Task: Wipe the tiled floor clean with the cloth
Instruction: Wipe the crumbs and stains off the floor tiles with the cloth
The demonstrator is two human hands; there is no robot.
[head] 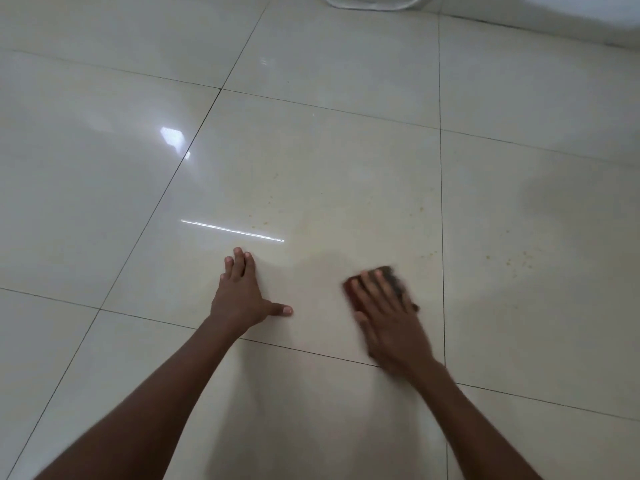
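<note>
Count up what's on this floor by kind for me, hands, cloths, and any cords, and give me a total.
Hands: 2, the left hand flat on the tiled floor, the right hand pressing the cloth.
Cloths: 1, the dark red cloth, blurred.
Cords: 1, a white cord at the top edge.
Total: 4

You are looking at glossy cream tiles (311, 161) crossed by dark grout lines, flecked with yellowish-brown specks (512, 259) (the cloth (388, 275) is showing dark red and grey).

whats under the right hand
A dark red and grey cloth lies under the right hand, flat fingers pressing it to the tiled floor. The floor beneath is covered.
</note>
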